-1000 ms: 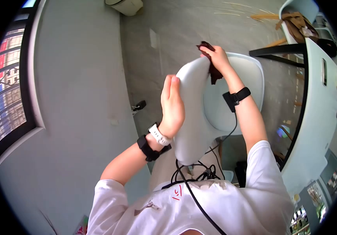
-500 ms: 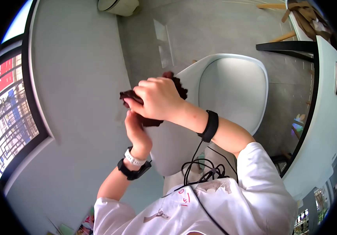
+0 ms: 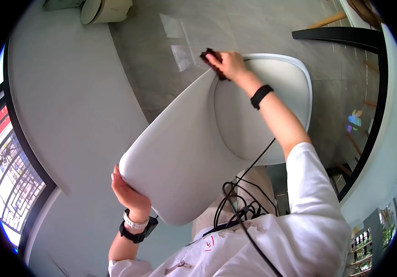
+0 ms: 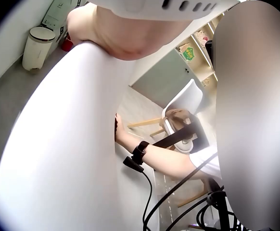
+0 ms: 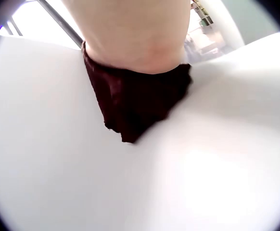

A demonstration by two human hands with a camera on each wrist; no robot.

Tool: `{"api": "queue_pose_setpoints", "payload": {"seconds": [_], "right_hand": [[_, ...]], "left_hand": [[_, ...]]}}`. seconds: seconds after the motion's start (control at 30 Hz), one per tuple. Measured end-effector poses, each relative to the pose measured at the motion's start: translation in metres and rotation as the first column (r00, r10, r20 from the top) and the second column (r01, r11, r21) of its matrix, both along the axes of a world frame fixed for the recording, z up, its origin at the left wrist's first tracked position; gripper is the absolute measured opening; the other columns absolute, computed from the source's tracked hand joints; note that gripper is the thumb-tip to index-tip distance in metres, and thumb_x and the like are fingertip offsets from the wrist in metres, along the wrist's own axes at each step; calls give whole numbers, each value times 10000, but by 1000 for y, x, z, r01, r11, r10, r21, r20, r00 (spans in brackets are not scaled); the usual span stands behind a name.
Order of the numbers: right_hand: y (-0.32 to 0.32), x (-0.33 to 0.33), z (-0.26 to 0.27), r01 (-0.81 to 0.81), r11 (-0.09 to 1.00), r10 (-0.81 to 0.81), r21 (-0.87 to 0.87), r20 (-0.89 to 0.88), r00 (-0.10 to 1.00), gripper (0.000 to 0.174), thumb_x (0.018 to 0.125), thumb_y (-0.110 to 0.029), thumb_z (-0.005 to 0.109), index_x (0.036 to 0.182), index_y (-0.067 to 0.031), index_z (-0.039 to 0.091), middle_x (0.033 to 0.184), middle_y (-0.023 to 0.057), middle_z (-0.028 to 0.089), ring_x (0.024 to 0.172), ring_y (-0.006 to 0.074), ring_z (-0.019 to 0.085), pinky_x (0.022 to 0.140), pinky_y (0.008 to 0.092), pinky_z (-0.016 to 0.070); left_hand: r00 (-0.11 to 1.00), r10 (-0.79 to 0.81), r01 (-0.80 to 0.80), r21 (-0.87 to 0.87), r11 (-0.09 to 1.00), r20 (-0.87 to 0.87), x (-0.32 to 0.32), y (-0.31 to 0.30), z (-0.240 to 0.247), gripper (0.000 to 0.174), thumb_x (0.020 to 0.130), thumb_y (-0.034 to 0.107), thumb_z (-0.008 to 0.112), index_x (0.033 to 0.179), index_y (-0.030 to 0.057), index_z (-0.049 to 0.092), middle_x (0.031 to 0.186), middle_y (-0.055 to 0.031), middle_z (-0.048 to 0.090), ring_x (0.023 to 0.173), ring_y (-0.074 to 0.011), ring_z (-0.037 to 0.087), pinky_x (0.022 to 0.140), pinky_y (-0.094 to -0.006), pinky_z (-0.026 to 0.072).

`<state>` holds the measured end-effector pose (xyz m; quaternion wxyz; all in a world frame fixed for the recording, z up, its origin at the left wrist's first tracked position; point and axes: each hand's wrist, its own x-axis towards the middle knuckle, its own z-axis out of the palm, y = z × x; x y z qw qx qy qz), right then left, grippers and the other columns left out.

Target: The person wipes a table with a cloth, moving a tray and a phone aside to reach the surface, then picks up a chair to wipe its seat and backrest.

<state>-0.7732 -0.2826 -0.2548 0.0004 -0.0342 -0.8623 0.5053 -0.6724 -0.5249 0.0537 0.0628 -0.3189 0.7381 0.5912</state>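
Observation:
A white moulded chair (image 3: pixel 175 152) stands in front of me, its backrest toward the left and its seat (image 3: pixel 272 111) toward the right. My right hand (image 3: pixel 230 65) holds a dark maroon cloth (image 3: pixel 215 62) against the far side edge, where backrest and seat meet. In the right wrist view the bunched cloth (image 5: pixel 135 98) hangs below the hand over the white surface. Along the outer top edge of the backrest lies my left hand (image 3: pixel 131 196), its visible fingers fairly straight. The left wrist view shows that hand (image 4: pixel 116 33) against the chair's rim, fingers hidden.
A black cable (image 3: pixel 249 231) loops over my lap and runs toward the right arm. The white table (image 3: pixel 374 161) with a black frame is on the right, a wall (image 3: pixel 78 92) on the left. A cream bin (image 3: pixel 108 10) stands at the far left; another chair (image 4: pixel 185 98) carries a brown item.
My right hand swept the cloth to the backrest's top edge near the left hand, then back to the far side edge. The left hand moved down-left as the backrest swung toward the left.

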Motion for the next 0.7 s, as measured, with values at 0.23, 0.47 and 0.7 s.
{"api": "queue_pose_setpoints", "payload": {"seconds": [0.23, 0.47, 0.7], "right_hand": [[96, 18, -29, 11, 771, 14, 636, -35, 999, 437, 864, -498, 525, 727, -102, 648, 700, 71, 649, 623, 281, 643, 544, 398, 509], [198, 89, -33, 233, 539, -116, 809, -203, 972, 276, 827, -401, 615, 939, -148, 606, 869, 34, 614, 805, 230, 628, 638, 356, 521], [356, 244, 3, 314, 314, -930, 896, 225, 290, 663, 866, -621, 437, 1053, -20, 643, 929, 208, 670, 912, 365, 633, 778, 439, 490]], "left_hand": [[999, 28, -26, -52, 998, 41, 1, -7, -3, 470, 953, 365, 252, 1043, 8, 545, 962, -72, 599, 917, -179, 551, 789, -294, 444], [999, 51, -48, -113, 992, 19, 0, 1, -4, 460, 959, 339, 245, 1027, 1, 550, 946, -75, 602, 895, -169, 556, 779, -287, 448], [995, -100, 101, -114, 988, 15, 3, -8, -5, 467, 958, 342, 250, 1055, -5, 547, 981, -90, 605, 916, -171, 564, 803, -284, 451]]}}
